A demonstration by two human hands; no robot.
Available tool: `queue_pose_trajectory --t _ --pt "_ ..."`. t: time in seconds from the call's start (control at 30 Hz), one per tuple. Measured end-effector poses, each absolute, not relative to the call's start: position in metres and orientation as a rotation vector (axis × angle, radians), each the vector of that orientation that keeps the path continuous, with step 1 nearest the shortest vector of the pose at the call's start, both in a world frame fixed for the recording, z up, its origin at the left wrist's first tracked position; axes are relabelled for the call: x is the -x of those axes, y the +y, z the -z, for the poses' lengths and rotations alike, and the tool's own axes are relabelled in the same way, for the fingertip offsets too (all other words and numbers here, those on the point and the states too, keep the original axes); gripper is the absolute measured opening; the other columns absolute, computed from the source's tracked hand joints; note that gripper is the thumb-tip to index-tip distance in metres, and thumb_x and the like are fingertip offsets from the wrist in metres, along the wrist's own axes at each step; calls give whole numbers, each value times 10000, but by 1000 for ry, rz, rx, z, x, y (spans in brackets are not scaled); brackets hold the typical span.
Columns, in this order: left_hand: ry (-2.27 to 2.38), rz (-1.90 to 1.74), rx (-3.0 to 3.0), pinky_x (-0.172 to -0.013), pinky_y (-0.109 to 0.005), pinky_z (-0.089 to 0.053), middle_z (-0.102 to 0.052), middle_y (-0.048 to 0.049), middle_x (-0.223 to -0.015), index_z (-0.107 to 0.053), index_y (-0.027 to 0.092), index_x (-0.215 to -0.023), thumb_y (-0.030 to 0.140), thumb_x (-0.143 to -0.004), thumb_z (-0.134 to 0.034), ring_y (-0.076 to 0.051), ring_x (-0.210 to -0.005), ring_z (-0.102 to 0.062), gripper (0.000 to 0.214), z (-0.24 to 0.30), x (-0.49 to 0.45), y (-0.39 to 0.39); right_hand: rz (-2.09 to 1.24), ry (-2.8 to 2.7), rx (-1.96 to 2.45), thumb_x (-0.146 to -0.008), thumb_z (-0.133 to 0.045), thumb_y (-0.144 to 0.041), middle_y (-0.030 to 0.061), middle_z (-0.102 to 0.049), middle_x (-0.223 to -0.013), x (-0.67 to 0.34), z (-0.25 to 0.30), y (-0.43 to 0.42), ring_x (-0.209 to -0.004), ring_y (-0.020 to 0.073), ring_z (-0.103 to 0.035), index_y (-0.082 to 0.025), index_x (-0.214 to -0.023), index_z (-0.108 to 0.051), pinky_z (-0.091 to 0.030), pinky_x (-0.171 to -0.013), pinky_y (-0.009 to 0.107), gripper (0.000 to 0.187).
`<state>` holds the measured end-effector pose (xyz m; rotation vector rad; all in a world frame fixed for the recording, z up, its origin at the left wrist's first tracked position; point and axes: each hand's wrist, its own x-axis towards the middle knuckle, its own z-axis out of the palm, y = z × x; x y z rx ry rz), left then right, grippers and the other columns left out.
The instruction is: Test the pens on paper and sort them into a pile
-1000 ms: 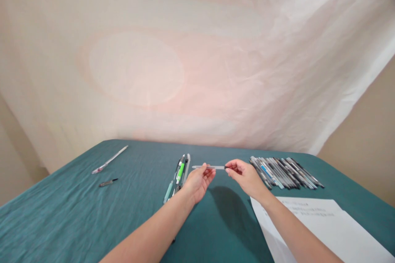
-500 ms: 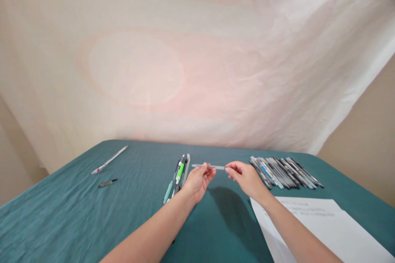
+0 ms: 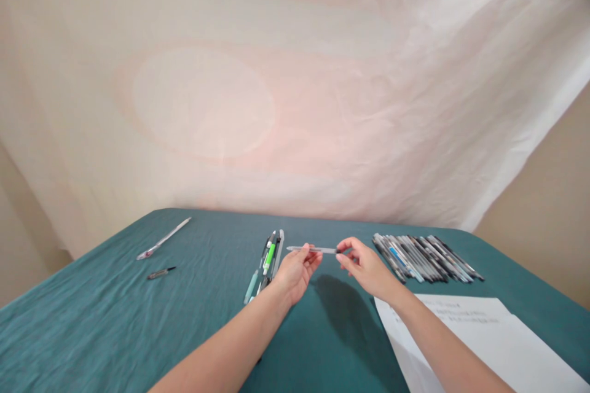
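Note:
A slim clear-barrelled pen (image 3: pixel 325 250) is held level above the table, its pale tip pointing left and its dark end to the right. My left hand (image 3: pixel 295 274) is closed on its middle, thumb on top and fingers beneath. At the dark end, the thumb and index finger of my right hand (image 3: pixel 367 268) pinch the pen, and that end shows between the fingertips. Just left of my left hand lies a small group of pens, among them a bright green one (image 3: pixel 270 258) and a teal one (image 3: pixel 251 287); my wrist partly hides the group.
On the dark green tablecloth (image 3: pixel 207 319), many pens lie in a row (image 3: pixel 426 258) at the right. White paper with handwriting (image 3: pixel 488 344) lies under my right forearm. A long clear pen (image 3: pixel 163 239) and a short dark pen piece (image 3: pixel 161 273) lie at the left.
The fingers of my right hand have loosened and spread slightly around the pen's dark end, which shows more now. My left hand and the pen have barely moved.

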<state>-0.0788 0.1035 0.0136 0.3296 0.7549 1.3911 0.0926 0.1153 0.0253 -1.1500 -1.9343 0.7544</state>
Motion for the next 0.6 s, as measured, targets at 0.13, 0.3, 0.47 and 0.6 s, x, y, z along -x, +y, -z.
queue_pose_trajectory --t 0.13,0.3,0.47,0.6 --pt "741 -1375 -354 -634 -207 -537 -606 -74 -642 -555 79 -728 119 -837 -469 -99 -603 -609 145 -13 77 101 -697 -1997 1173 -846 -403 -393 19 -615 -658 -92 -24 116 -587 137 -586 -182 -765 -556 -442 -540 238 273" --pt "761 -1381 -366 -627 -206 -538 -603 -76 -643 -555 78 -719 124 -835 -474 -102 -606 -609 150 -15 75 99 -773 -1982 1218 -864 -336 -436 33 -631 -710 -93 -23 116 -554 131 -587 -175 -764 -560 -441 -532 244 358" --pt "785 -1398 -332 -625 -204 -537 -595 -72 -640 -553 78 -701 114 -835 -469 -99 -608 -606 163 -16 76 102 -733 -1981 1125 -788 -510 -345 44 -616 -910 -96 -27 115 -616 117 -588 -193 -1018 -477 -458 -583 247 277" --pt "766 -1390 -337 -638 -212 -539 -591 -71 -634 -554 77 -705 110 -836 -466 -104 -616 -609 161 -15 77 102 -704 -2000 1130 -828 -443 -333 7 -610 -695 -94 -28 115 -589 127 -583 -186 -866 -535 -447 -572 243 178"
